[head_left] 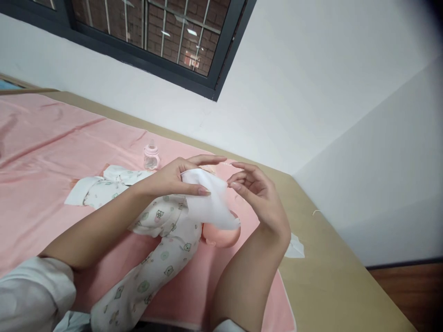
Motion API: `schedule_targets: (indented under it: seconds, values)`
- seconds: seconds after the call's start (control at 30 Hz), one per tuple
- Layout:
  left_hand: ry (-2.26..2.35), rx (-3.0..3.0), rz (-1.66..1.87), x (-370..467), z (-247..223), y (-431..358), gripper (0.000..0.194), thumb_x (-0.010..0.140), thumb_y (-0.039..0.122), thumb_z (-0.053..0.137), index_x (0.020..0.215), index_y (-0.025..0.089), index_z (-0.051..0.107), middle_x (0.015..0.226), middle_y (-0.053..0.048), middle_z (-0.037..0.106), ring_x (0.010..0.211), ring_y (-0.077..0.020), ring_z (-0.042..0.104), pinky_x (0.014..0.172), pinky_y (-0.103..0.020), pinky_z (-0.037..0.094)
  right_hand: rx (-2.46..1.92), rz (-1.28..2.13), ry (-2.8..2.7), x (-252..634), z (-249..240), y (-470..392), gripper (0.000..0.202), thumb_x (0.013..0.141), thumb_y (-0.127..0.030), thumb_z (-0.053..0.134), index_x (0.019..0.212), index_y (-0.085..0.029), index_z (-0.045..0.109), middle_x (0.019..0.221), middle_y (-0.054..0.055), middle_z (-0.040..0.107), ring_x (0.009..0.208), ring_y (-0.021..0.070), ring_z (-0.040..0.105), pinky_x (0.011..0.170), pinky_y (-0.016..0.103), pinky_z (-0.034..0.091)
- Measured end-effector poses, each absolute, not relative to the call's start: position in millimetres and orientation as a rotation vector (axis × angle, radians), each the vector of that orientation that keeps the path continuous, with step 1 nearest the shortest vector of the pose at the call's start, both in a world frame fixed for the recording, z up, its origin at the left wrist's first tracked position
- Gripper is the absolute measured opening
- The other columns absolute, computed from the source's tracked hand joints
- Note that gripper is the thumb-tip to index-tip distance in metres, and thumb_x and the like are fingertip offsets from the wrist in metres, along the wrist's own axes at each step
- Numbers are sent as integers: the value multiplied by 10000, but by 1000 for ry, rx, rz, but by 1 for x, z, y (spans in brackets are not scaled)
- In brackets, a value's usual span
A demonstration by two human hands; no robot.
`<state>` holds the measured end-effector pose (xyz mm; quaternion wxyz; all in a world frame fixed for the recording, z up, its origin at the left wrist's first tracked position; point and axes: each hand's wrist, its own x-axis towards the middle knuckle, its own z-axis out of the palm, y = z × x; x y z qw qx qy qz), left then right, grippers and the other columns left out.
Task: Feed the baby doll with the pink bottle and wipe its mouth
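Observation:
A baby doll (223, 237) in white pyjamas (173, 237) with small green and brown prints lies on a pink sheet (41, 133). Above its head hangs a thin white cloth (207, 203), which partly covers the face. My left hand (188, 177) holds the cloth's upper left part, thumb in front and fingers behind. At the cloth's upper right corner is my right hand (254, 191), its thumb and index finger bent toward the edge; whether they grip it is unclear.
A pink-topped baby bottle (151, 156) stands on the sheet behind the doll's legs. On the wooden surface (321, 267) at the right lies a white tissue (295, 247). Beyond are a white wall and a dark-framed window (187, 83).

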<state>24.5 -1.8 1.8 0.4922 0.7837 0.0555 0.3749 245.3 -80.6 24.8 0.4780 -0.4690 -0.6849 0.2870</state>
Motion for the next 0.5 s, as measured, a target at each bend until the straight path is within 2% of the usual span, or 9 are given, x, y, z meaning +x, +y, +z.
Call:
schedule_targets:
  seconds: [0.1,0.17,0.23,0.3,0.5]
  values:
    - [119,1875,797,20,3,0,197,783,296,714,936,171,715,1173,-94,654,1166,-257,552,947,-352,457,-1184,667,-1603,259,20,-80,340,824,-348,667,1146,-266,596,868,17,653,858,146,621,829,315,516]
    - [137,1865,672,19,2,1,209,783,321,712,915,160,705,972,-75,689,1008,-235,615,819,-308,489,-1205,663,-1561,270,15,-78,337,822,-361,666,1139,-266,601,865,18,658,856,150,624,842,324,514]
    - [177,1888,518,20,0,2,216,775,349,713,824,141,682,808,-39,655,815,-186,621,676,-257,472,-1223,680,-1525,282,7,-72,342,819,-381,667,1135,-265,604,863,18,664,855,153,628,866,336,504]
    - [222,1924,366,25,-4,2,251,771,376,708,756,133,645,710,-4,597,673,-136,567,580,-224,421,-1234,720,-1484,292,-3,-65,355,812,-409,669,1131,-266,607,874,20,668,862,156,631,892,349,495]
    - [464,2168,270,50,-27,-4,317,767,421,653,652,150,537,600,40,491,568,-104,458,499,-213,305,-1194,980,-1315,316,-42,-40,359,780,-426,696,1096,-269,632,906,12,669,857,133,620,925,329,485]
